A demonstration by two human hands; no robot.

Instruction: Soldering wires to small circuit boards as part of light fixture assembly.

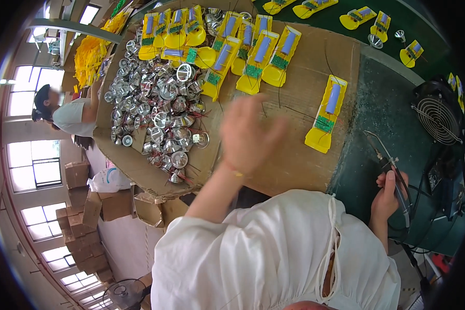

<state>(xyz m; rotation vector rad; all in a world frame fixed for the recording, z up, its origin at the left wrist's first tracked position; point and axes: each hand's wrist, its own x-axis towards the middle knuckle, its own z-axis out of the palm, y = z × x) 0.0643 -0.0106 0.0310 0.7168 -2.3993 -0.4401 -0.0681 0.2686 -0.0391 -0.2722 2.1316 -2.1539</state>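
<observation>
My left hand (244, 137), blurred by motion, is over the cardboard sheet (302, 173). Its thumb is spread from the fingers, and I see nothing in it. Just beyond its fingertips stand several yellow plastic housings (249, 85), each with a purple cylindrical battery and a green circuit board. A single yellow housing (311, 140) lies apart on the cardboard, between my two hands. At the right, my right hand (387, 194) is closed round a soldering iron (384, 163) with a thin curved tube along it. Its tip points up and left, away from the lone housing.
Left of the housings, a large heap of silver reflector cups (160, 111) with thin wires fills a cardboard tray. A round fan guard (436, 120) stands at the right. More yellow housings (357, 17) lie on the green surface beyond. A person (72, 113) works at the far left.
</observation>
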